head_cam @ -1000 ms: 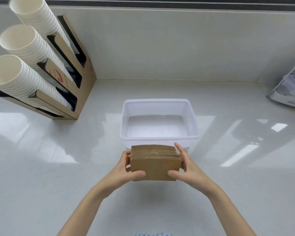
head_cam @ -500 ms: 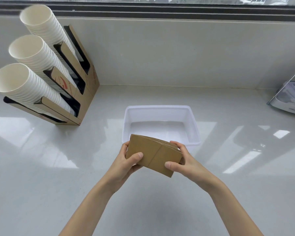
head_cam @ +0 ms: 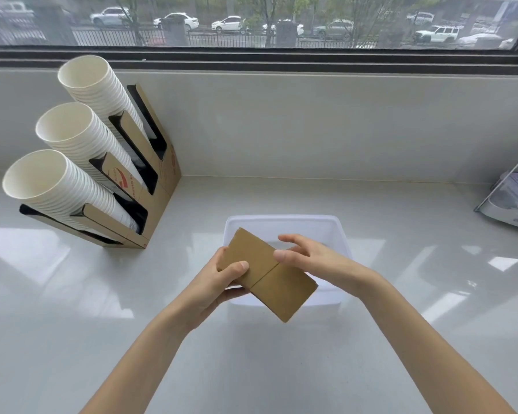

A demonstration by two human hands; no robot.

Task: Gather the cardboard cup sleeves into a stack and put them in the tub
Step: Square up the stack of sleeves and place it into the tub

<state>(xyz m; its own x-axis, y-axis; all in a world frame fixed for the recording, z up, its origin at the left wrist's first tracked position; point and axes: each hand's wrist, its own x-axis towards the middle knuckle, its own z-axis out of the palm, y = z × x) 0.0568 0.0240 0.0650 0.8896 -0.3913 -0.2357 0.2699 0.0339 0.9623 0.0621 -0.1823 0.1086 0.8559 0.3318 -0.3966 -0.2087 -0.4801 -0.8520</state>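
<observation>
A brown stack of cardboard cup sleeves (head_cam: pixel 277 282) hangs tilted above the near edge of the white plastic tub (head_cam: pixel 284 222), its right end lower. My left hand (head_cam: pixel 219 282) grips the stack's left end, thumb on top. Over the stack's far right side is my right hand (head_cam: pixel 308 256), fingers spread; its thumb touches the top of the stack. The stack and hands hide most of the tub's inside.
A cardboard dispenser (head_cam: pixel 159 186) with three slanted columns of white paper cups (head_cam: pixel 57 186) stands at the left on the white counter (head_cam: pixel 281 369). A clear stand with papers (head_cam: pixel 512 201) sits at the far right. A window runs along the back wall.
The stack has been lifted and turned clockwise over the tub's near edge. My right hand has loosened from the stack's right end and moved onto its top. The view has tilted up.
</observation>
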